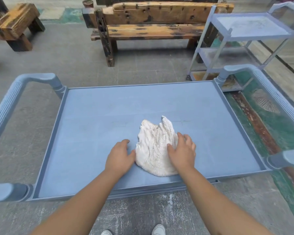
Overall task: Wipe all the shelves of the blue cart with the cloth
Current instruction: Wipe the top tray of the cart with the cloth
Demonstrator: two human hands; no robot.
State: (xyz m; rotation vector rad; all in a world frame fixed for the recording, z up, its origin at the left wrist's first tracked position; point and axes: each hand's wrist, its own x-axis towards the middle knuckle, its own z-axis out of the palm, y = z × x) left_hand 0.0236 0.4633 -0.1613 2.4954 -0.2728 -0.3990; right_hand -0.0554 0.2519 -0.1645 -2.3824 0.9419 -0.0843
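Outdoors on grey paving, with a wooden bench [153,29] behind and a second cart [244,46] off to the right. Blue cart [95,119] close in front, white cloth [155,148] crumpled on its top shelf near the front edge. Left hand [120,156] flat, fingers relaxed, touching the cloth's left edge; right hand [182,152] spread, pressing its right side.

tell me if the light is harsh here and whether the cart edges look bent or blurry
Head view: light is soft and even, with only faint shadows under the hands and the cloth. The wide lens bows the blue cart handles and rim outward. Centre is sharp; the edges smear slightly.
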